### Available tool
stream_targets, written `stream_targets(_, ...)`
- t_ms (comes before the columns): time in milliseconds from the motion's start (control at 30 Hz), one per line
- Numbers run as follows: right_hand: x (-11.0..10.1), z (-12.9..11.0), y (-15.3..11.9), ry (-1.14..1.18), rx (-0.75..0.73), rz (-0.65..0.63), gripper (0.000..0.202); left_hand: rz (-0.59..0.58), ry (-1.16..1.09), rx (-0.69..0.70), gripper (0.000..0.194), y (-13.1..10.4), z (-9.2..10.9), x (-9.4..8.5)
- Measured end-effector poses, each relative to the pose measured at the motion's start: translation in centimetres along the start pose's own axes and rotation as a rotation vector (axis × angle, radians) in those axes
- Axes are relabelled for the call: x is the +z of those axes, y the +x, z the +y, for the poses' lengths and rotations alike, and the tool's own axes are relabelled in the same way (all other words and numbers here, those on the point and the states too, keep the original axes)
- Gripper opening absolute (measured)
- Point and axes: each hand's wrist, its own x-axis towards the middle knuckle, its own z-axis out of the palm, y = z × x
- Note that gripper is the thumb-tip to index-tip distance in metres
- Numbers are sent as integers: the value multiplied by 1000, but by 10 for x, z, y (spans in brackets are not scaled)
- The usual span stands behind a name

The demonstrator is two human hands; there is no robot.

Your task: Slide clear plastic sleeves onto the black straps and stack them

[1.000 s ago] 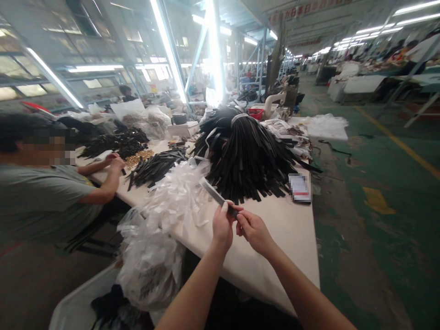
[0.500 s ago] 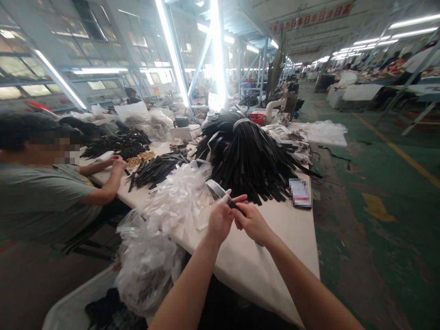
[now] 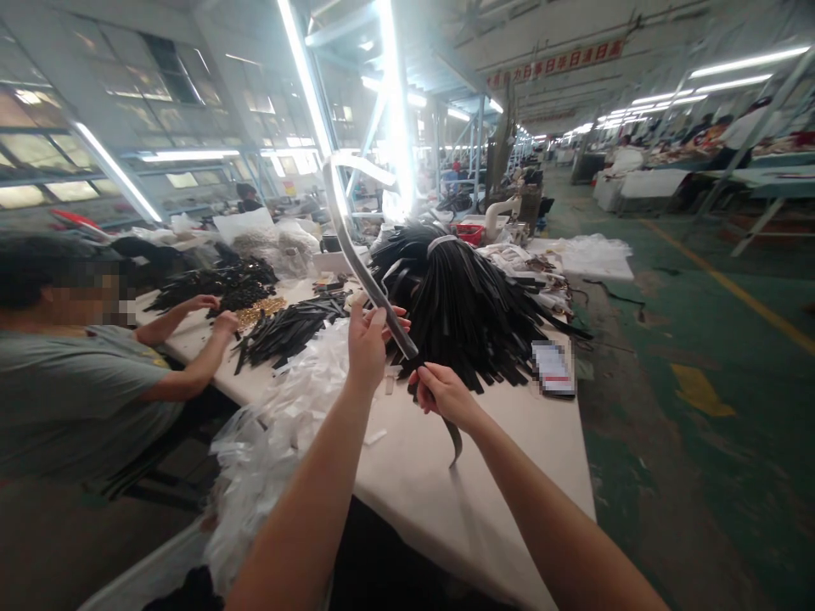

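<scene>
I count one held strip, one phone, one red basket.

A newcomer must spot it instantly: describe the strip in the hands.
On the pale table, find the large tied bundle of black strips. Nearer the camera, the left hand and right hand hold one long strip. Unlike the bundle's strips, it is loose, its upper end arched in the air.

Long factory hall. Pale worktable in foreground. Green floor at right, worn and scuffed; yellow line along the aisle, yellow patch nearer. Pale wall at left, windows lit. Bright tube lights glaring beside metal framing, more below the ceiling. Red-lettered banner up high. More tables far right.
</scene>
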Motion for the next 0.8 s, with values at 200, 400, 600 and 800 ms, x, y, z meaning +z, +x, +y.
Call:
stream_targets(200,-16,32,44,-49,203,-38,38,258,-181,-440,22,-7,-95,-38)
stream_targets(400,-31,65,40,-102,340,-78,31,342,-218,-636,18,-54,-158,-44)
stream_targets(600,-42,98,11,-166,369,-45,33,381,-189,-706,24,-109,-184,-23)
stream_targets(800,-54,117,-11,-99,393,-121,34,412,-158,-734,31,-138,-197,-21)
